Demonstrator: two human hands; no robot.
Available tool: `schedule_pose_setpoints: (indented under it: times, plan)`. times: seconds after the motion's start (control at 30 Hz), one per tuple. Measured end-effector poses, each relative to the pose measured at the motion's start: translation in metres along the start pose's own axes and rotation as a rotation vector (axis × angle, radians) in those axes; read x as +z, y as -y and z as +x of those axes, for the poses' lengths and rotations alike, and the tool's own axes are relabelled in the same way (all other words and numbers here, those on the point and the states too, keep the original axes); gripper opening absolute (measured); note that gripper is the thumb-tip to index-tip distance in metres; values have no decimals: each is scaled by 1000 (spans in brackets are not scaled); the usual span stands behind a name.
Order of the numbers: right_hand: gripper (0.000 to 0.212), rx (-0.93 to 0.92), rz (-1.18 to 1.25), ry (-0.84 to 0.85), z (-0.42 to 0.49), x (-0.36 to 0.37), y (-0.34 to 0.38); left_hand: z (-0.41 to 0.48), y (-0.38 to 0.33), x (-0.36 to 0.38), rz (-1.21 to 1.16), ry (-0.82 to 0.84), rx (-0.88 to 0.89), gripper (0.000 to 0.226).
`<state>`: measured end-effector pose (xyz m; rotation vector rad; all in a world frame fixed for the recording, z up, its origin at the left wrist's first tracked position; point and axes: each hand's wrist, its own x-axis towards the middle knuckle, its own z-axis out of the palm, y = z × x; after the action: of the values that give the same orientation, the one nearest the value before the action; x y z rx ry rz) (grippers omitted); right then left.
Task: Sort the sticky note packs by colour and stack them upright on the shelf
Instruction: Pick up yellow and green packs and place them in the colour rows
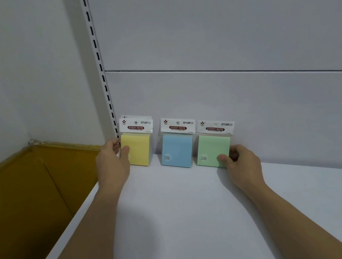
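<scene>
Three sticky note packs stand upright in a row against the back panel of the white shelf (202, 214). The yellow pack (139, 149) is at the far left, with more packs behind it. The blue pack (177, 153) is in the middle and the green pack (213, 150) is on the right. My left hand (112, 161) grips the left edge of the yellow pack, thumb on its front. My right hand (241, 162) pinches the lower right corner of the green pack.
An open brown cardboard box (30, 198) sits to the left, below the shelf edge. A slotted metal upright (101, 73) runs up the back at the shelf's left end. The white back panel (242, 49) rises behind the packs.
</scene>
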<state>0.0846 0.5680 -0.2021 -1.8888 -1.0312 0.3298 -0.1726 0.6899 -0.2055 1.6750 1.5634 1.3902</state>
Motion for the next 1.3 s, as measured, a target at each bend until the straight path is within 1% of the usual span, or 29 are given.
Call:
schedule_pose_setpoints:
  times: [0.17,0.3,0.5,0.67,0.73,0.87,0.93,1.03,1.17,1.3]
  plan:
    - [16,-1,2,-2,-2,-1,0,-2,-5,-5,186,-31,76,38]
    - [16,21,7,-15,-2,-2,1,-11,-19,-8,312,-37,176,39]
    - [19,40,17,-25,-6,-5,4,-27,-34,0,360,66,315,39]
    - [36,48,22,-62,-9,-13,4,-41,-50,8,394,211,401,48]
    - [46,17,-42,-70,-10,-20,5,-49,-56,12,410,267,450,49]
    - [70,-147,-295,-32,-17,-44,9,-64,-69,20,464,371,594,53]
    - [77,-238,-422,-6,-24,-60,9,-72,-77,25,468,423,634,56]
    - [79,-336,-582,6,-35,-87,4,-84,-93,33,470,461,686,58]
    - [79,-327,-693,-6,-46,-127,-6,-104,-122,48,516,488,785,60]
    - [80,-271,-748,-44,-58,-171,-18,-131,-157,71,509,545,852,62]
